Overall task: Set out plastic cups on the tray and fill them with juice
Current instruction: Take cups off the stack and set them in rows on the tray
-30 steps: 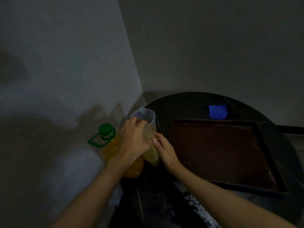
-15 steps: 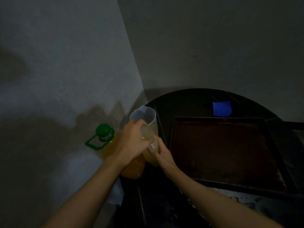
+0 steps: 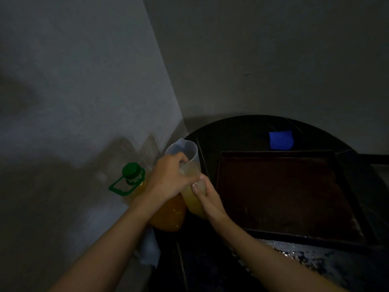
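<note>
The light is very dim and much of the detail is lost; the translucent jug (image 3: 188,151) stands tilted at the tray's 9 o'clock, its spout pointing toward 11 o'clock, its lower part filled with pale yellow juice (image 3: 192,204); the left hand (image 3: 168,180) grips it near the rim, fingers curled over the top edge, and hides whatever handle there may be; the right hand (image 3: 210,199) wraps the jug's lower body from the 4 o'clock side, two fingertips (image 3: 195,187) pressed on the wall; the jug's base is hidden behind the hands, so I cannot tell whether it rests on the surface (image 3: 231,133); just beside the jug at its 8 o'clock stands a bottle (image 3: 168,219) of orange liquid, largely covered by the left wrist, with a green cap (image 3: 131,170) and a green loop handle; any label or writing on it is too dark to read; the tray (image 3: 284,197), dark reddish-brown with a raised rim, lies flat with its left edge near the jug, its near right corner fading into shadow; at the tray's 12 o'clock, apart from it, lies a small blue thing (image 3: 281,140) I cannot identify; the surface curves round at the back against the walls (image 3: 84,81), and glinting specks (image 3: 294,250) show at the tray's 6 o'clock.
</note>
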`<action>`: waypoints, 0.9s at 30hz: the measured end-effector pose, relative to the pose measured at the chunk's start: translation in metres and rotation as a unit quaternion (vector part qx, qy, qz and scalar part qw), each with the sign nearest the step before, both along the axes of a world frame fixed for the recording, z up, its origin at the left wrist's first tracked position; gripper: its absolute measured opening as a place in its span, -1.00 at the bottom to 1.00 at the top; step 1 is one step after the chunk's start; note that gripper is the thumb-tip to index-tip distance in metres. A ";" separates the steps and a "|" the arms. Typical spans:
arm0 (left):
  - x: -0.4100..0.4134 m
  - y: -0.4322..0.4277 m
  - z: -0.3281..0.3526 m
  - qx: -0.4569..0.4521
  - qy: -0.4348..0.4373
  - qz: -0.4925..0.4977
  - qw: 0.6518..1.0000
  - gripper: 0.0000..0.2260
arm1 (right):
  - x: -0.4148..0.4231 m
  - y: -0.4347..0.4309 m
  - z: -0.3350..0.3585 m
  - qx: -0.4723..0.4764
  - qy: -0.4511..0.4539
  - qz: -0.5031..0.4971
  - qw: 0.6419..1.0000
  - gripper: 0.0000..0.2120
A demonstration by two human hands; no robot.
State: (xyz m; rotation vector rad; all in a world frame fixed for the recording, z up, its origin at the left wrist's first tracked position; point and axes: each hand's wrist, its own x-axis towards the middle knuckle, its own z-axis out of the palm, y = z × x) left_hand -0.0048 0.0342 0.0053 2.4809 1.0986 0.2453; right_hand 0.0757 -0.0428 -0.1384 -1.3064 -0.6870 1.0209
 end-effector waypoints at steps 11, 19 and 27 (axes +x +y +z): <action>0.021 -0.029 0.062 0.000 0.000 -0.022 1.000 -0.63 | 0.011 -0.037 0.068 0.040 -0.026 -0.007 0.999 -0.13; 0.031 -0.046 0.088 -0.076 0.008 -0.043 0.996 -0.62 | 0.034 -0.078 0.087 0.022 -0.144 -0.017 0.989 -0.39; 0.060 -0.064 0.083 -0.140 0.037 -0.124 0.982 -0.68 | 0.064 -0.127 0.092 0.036 -0.184 -0.035 0.982 -0.29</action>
